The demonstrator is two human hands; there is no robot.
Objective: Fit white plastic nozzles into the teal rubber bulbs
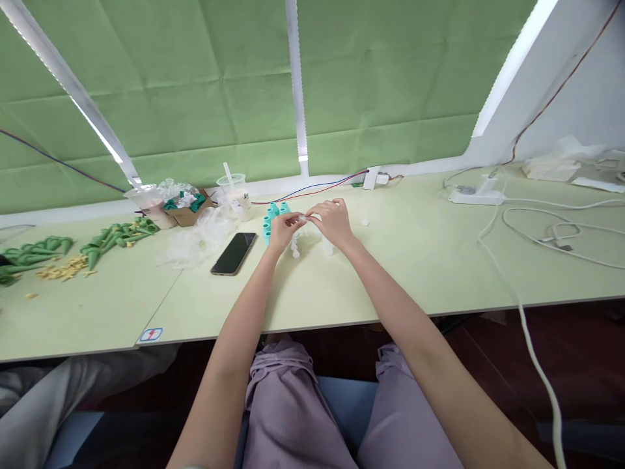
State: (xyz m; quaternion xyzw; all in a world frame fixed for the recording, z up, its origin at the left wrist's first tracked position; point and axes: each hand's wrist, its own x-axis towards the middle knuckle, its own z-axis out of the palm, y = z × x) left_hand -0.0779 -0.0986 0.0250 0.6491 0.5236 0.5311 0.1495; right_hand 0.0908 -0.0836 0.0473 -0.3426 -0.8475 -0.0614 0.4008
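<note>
My left hand (284, 229) and my right hand (333, 220) meet above the table, fingertips pinched together on a small whitish piece (303, 219). Its exact kind is too small to make out. Just behind and left of my left hand stand several turquoise tube-shaped pieces (267, 225), partly hidden by that hand. Below my fingers, small white pieces (295, 249) lie on the table. Another white piece (327, 246) sits under my right hand, partly covered. A lone white bit (365, 223) rests to the right of it.
A black phone (234, 253) lies left of my left forearm, near crumpled clear plastic (198, 241). Drink cups (234, 195) and a small cardboard box (190, 212) stand behind. Green cone-shaped pieces (117, 236) lie far left. A power strip (476, 195) with white cables is at right.
</note>
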